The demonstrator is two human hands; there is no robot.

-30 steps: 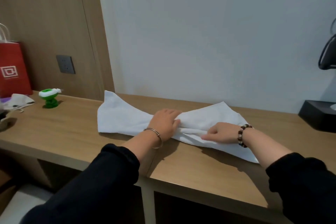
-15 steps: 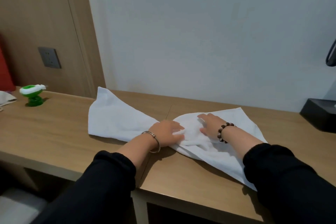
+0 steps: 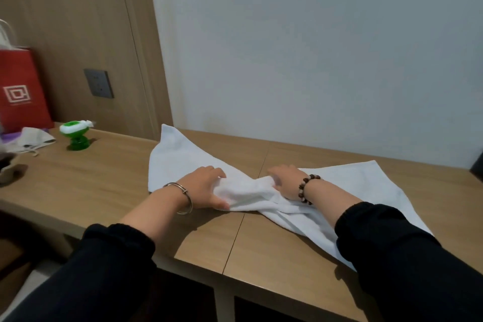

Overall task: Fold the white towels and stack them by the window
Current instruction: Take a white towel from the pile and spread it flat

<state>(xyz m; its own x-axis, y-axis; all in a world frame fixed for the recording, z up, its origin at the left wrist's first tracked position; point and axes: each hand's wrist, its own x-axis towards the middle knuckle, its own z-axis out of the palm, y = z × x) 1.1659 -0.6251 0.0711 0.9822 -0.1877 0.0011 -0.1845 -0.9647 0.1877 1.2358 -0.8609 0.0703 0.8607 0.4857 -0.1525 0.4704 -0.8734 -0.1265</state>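
A white towel point(image 3: 177, 162) lies on the wooden desk point(image 3: 104, 178), spread into two wings and bunched into a twisted ridge at its middle. My left hand point(image 3: 205, 187), with a metal bangle on the wrist, grips the left end of that bunched ridge. My right hand point(image 3: 286, 181), with a bead bracelet on the wrist, grips the ridge's right end with its fingers curled under the cloth. The right wing of the towel reaches the desk's front edge under my right sleeve.
A green and white small gadget point(image 3: 77, 134) stands at the desk's left. Behind it are a red paper bag point(image 3: 19, 91), a grey cloth point(image 3: 34, 137) and a wall socket point(image 3: 98, 83). A black box corner point(image 3: 478, 167) shows at the right edge.
My right hand has left the top of the towel's right wing and now grips the bunched middle beside my left hand. The camera has swung left, showing the red bag again.
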